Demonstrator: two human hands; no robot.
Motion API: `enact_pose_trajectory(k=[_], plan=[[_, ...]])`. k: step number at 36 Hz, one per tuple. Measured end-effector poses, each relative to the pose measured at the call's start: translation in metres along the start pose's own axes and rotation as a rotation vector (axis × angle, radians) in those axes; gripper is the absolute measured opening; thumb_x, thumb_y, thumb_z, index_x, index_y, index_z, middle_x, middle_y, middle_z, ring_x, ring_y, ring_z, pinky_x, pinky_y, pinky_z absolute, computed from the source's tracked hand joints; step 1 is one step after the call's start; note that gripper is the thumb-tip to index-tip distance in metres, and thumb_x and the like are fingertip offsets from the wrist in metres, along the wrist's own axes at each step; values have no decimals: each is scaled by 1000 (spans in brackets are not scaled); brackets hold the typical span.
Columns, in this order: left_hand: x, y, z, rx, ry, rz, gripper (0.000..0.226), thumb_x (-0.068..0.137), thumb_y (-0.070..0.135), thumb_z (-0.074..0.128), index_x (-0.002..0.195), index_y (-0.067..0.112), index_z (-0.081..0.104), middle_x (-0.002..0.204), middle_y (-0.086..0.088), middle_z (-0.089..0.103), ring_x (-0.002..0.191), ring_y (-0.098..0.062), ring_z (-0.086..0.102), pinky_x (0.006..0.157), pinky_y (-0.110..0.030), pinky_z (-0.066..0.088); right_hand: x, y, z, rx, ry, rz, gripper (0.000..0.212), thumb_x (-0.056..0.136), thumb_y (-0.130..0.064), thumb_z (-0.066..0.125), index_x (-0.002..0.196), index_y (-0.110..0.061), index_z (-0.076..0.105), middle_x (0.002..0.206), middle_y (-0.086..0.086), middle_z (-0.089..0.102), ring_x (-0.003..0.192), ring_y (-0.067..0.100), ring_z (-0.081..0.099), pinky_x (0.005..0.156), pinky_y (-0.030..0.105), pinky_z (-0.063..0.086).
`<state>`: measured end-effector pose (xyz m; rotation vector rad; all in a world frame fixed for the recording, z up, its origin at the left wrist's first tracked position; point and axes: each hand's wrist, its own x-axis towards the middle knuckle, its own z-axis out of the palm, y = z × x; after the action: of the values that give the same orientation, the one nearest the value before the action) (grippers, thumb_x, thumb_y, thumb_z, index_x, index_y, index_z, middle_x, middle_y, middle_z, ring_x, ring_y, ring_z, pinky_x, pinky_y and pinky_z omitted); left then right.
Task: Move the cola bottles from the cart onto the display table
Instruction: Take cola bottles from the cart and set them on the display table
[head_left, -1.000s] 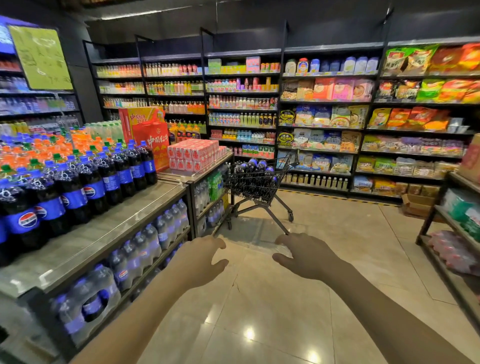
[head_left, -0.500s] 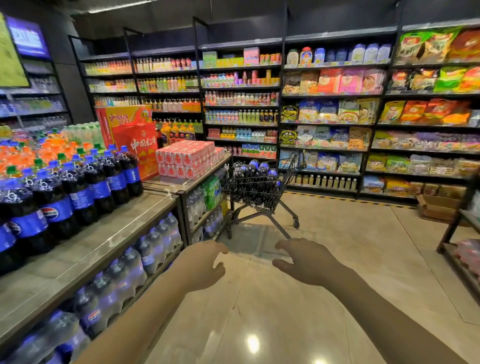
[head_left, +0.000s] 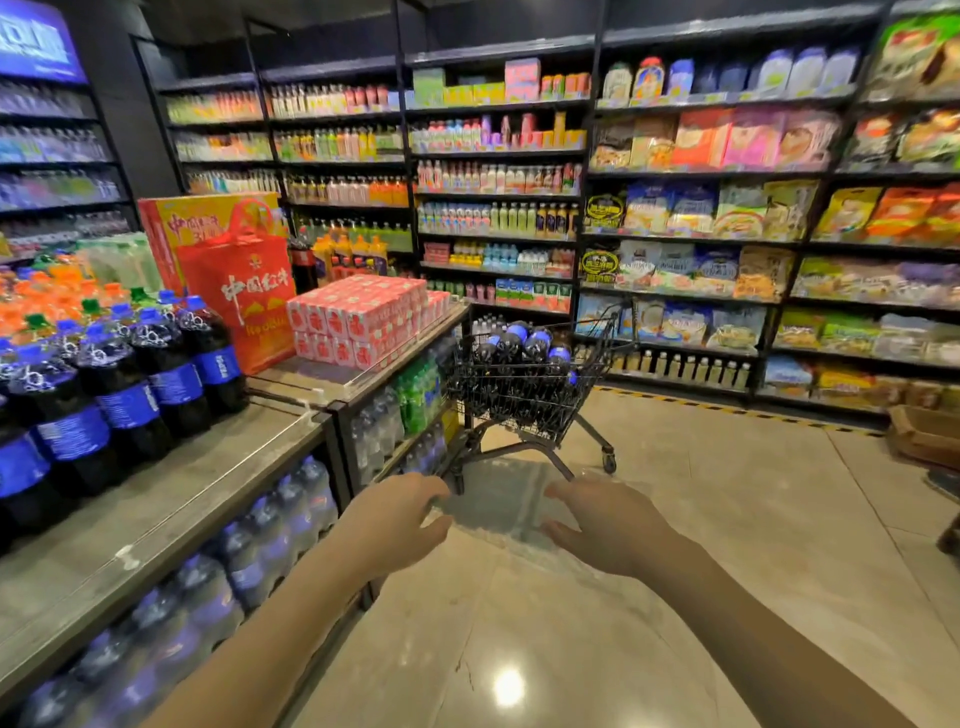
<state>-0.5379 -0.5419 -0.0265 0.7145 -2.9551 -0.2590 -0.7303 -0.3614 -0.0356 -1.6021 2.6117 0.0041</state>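
At nine o'clock, the grey-topped metal display table (head_left: 156, 499) carries dark plastic cola bottles with blue labels (head_left: 166, 374). The left hand (head_left: 389, 525) is held out empty, fingers loosely apart. At twelve o'clock, well apart from both hands, the small black wire cart (head_left: 530, 395) holds blue-capped cola bottles (head_left: 514, 338). The right hand (head_left: 608, 525) is likewise empty, fingers relaxed.
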Motion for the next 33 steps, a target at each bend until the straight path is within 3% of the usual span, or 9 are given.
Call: enact_pose_trajectory(k=[3, 6, 10, 15, 19, 25, 29, 33], plan=[[40, -17, 4, -8, -11, 11, 34, 100, 41, 51, 128, 26, 60, 122, 6, 65, 105, -15, 62, 88, -32, 52, 41, 9, 0, -8, -8, 6, 50, 105, -56, 45, 147, -29, 48, 141, 3, 60, 125, 29, 60, 96, 42, 54], [87, -39, 6, -5, -3, 46, 27, 99, 40, 52, 120, 26, 61, 114, 6, 66, 90, -12, 59, 81, -30, 52, 86, 15, -2, -44, -16, -2, 50, 106, -53, 44, 149, -27, 46, 145, 1, 58, 129, 27, 58, 96, 40, 53], [155, -77, 5, -37, 13, 62, 25, 99, 39, 54, 119, 25, 60, 105, 7, 63, 88, -14, 58, 78, -30, 51, 155, 21, -4, -41, -6, 17, 51, 106, -50, 46, 152, -28, 45, 152, -1, 55, 135, 25, 55, 102, 41, 51], [234, -128, -1, -100, 0, 75, 34, 99, 41, 55, 129, 27, 60, 122, 8, 65, 108, -14, 61, 92, -33, 53, 240, 26, -9, -25, -30, 63, 53, 105, -50, 48, 152, -27, 46, 150, -1, 56, 135, 25, 55, 103, 42, 52], [297, -159, -7, -81, -25, 114, 13, 98, 40, 54, 97, 28, 58, 95, 9, 59, 89, -16, 59, 78, -32, 51, 306, 33, -14, -24, -30, 97, 41, 105, -49, 47, 138, -25, 53, 133, 2, 62, 119, 26, 61, 89, 37, 52], [380, -193, -2, -125, -52, 129, 25, 98, 41, 54, 120, 31, 61, 114, 12, 62, 101, -10, 61, 85, -28, 52, 384, 52, -17, 26, -15, 127, 32, 104, -40, 46, 128, -24, 59, 121, 1, 66, 108, 23, 63, 77, 35, 46], [436, -209, 7, -125, -83, 130, 25, 99, 43, 54, 120, 32, 59, 116, 13, 62, 98, -10, 62, 88, -30, 54, 437, 73, -15, 14, -10, 127, 31, 104, -43, 47, 125, -23, 58, 118, 0, 65, 109, 24, 62, 73, 33, 39], [499, -224, 19, -115, -98, 118, 28, 97, 46, 53, 120, 32, 59, 111, 13, 62, 93, -10, 63, 85, -32, 54, 494, 102, -12, 34, -8, 121, 36, 104, -47, 46, 127, -23, 58, 119, 1, 65, 110, 25, 63, 84, 38, 53]])
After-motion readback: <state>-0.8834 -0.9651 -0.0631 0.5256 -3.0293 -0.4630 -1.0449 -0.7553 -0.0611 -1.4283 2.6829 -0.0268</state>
